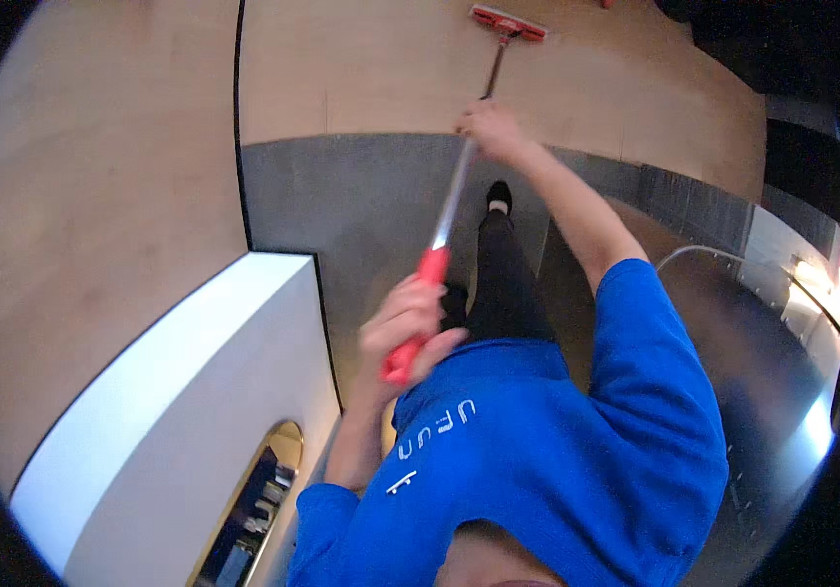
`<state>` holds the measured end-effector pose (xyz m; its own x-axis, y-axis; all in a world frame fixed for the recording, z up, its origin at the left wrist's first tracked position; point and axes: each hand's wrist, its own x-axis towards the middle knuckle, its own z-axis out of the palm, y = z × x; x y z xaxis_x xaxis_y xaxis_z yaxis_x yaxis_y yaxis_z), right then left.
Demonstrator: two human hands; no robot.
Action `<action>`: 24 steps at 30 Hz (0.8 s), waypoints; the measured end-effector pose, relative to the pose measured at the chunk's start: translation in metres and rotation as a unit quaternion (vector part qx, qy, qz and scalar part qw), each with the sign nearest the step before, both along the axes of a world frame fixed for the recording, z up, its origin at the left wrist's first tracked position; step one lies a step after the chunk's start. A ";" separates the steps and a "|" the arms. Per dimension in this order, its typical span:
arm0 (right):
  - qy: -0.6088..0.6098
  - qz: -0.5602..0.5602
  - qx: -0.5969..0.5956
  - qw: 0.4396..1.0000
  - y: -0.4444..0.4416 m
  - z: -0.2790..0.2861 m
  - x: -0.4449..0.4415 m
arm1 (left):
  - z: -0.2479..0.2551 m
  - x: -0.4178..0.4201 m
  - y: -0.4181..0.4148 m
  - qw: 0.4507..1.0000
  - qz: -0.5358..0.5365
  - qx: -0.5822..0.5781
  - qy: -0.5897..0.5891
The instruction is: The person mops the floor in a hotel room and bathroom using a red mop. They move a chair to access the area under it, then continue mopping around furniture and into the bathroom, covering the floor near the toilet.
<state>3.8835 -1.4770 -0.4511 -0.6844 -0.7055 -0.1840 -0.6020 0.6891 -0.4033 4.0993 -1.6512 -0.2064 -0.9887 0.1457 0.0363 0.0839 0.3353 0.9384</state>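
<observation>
A long-handled floor tool has a wide red head (508,23) with a pale edge, a metal pole (454,192) and a red handle grip (433,265). Whether it is a squeegee or a flat mop I cannot tell. Low in front of my body, my left hand (406,326) is wrapped around the red grip, slightly blurred. Farther forward, my right hand (489,130) holds the pole with the arm stretched out. The head lies on the light brown floor (390,73) at the top of the view.
A white unit (244,352) with a bright top edge and a gold-rimmed oval opening stands at the left. My black shoe (499,194) is on a grey floor strip (361,191). A dark, shiny curved surface (728,345) with a thin curved rail lies at the right.
</observation>
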 end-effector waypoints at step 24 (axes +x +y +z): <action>-0.068 0.370 -0.258 0.890 -0.264 0.123 0.127 | 0.154 0.174 -0.169 0.966 0.212 -0.034 0.142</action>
